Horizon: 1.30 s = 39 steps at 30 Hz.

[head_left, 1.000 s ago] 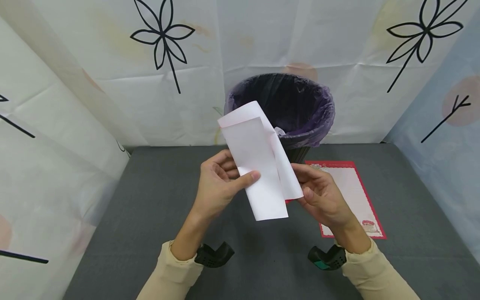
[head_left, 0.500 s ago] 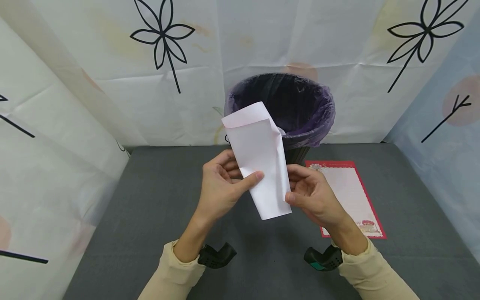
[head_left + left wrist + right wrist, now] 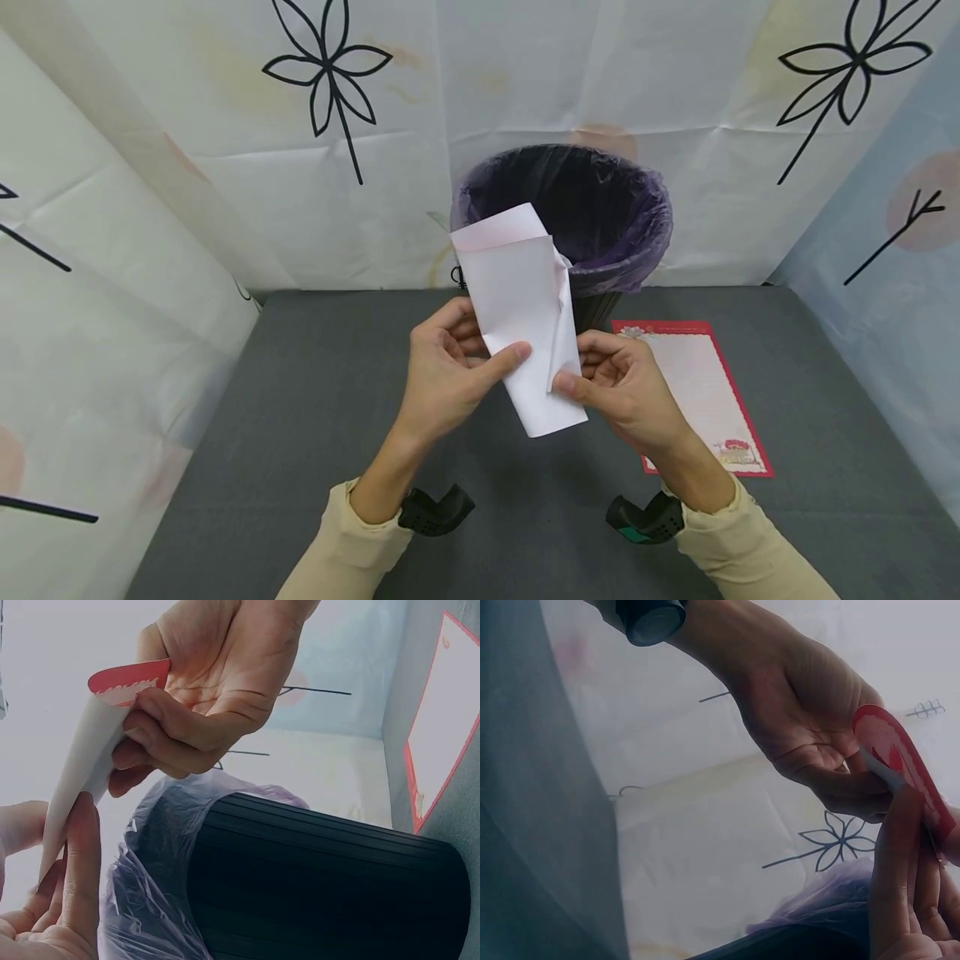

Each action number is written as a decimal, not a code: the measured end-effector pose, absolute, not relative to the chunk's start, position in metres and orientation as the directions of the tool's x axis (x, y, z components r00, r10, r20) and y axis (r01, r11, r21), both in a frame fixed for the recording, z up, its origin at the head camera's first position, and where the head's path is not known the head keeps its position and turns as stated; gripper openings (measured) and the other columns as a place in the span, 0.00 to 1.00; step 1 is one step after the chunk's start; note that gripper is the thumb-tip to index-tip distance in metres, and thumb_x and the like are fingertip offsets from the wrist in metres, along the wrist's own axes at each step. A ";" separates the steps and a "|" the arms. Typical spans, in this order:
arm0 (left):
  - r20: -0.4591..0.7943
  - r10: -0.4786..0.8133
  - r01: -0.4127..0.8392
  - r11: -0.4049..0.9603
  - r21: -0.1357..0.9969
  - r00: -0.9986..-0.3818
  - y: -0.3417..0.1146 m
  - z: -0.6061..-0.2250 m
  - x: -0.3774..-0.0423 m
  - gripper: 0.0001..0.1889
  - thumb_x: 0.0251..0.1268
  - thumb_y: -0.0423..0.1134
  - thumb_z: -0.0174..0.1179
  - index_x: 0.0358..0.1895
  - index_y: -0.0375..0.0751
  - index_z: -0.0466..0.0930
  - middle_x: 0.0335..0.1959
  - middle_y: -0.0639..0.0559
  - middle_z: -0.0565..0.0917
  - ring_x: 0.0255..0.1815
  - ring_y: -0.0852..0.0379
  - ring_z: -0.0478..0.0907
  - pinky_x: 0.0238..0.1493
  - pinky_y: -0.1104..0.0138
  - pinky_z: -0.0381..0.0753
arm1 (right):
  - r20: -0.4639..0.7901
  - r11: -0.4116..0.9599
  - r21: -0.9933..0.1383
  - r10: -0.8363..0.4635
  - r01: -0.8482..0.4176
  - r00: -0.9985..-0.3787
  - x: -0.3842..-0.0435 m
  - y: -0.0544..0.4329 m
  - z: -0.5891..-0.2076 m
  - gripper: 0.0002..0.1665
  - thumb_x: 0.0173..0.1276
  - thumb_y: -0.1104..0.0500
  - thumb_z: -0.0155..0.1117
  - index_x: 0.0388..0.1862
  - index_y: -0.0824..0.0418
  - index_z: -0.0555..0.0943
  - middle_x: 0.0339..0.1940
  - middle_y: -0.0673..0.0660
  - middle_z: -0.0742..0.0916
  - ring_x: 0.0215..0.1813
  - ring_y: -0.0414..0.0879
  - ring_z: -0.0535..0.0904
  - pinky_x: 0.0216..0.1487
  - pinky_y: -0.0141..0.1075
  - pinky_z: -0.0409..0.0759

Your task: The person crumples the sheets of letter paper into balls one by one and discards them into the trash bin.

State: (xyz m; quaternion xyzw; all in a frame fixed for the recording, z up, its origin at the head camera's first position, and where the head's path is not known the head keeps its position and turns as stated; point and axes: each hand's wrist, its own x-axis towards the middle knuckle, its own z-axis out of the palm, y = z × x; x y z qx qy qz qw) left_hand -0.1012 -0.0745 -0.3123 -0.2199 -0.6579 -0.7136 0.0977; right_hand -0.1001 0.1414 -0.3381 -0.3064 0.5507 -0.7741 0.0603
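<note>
Both hands hold a folded sheet of paper (image 3: 513, 300) up over the table, its plain white side toward the head camera. My left hand (image 3: 442, 371) pinches the left edge, thumb lying across the front. On the right edge, the thumb of my right hand (image 3: 633, 396) presses down a narrow, slightly crumpled flap, with fingers behind. A red printed border of the folded sheet (image 3: 129, 681) shows at its end in the left wrist view. The right wrist view shows red on the curved sheet (image 3: 889, 742) too.
Behind the hands stands a black bin (image 3: 315, 877) with a purple liner (image 3: 648, 237) over its rim. A red-bordered sheet (image 3: 701, 379) lies on the grey table (image 3: 315, 400), partly covered by the right hand. A white printed cloth (image 3: 375, 208) hangs at the back.
The right hand has moved left, folding the paper's right part over into a narrow flap. The paper and left hand have shifted slightly right. The bin and the red-bordered sheet have stayed put.
</note>
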 end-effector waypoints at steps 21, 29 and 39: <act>0.499 0.202 0.473 -0.167 0.865 -0.843 -0.078 -0.317 -0.107 0.16 0.63 0.20 0.63 0.54 0.22 0.82 0.42 0.33 0.87 0.33 0.50 0.87 0.26 0.53 0.87 | 0.345 -0.358 -0.912 -0.405 -0.201 -0.847 -0.100 0.143 -0.336 0.24 0.64 0.79 0.61 0.58 0.66 0.83 0.47 0.61 0.89 0.43 0.52 0.89 0.42 0.44 0.88; 0.494 0.259 0.449 -0.216 0.867 -0.830 -0.078 -0.315 -0.104 0.15 0.69 0.25 0.62 0.56 0.22 0.80 0.43 0.31 0.86 0.34 0.50 0.87 0.29 0.55 0.88 | 0.345 -0.346 -0.914 -0.393 -0.211 -0.852 -0.099 0.144 -0.336 0.24 0.64 0.79 0.62 0.58 0.66 0.84 0.48 0.61 0.88 0.44 0.53 0.88 0.42 0.45 0.88; 0.354 0.349 0.230 -0.350 0.908 -0.868 -0.083 -0.308 -0.104 0.47 0.70 0.66 0.54 0.54 0.11 0.74 0.47 0.43 0.86 0.43 0.50 0.87 0.31 0.45 0.86 | 0.368 -0.361 -0.904 -0.391 -0.227 -0.844 -0.101 0.146 -0.335 0.24 0.63 0.80 0.63 0.56 0.67 0.85 0.48 0.63 0.88 0.45 0.54 0.87 0.42 0.45 0.88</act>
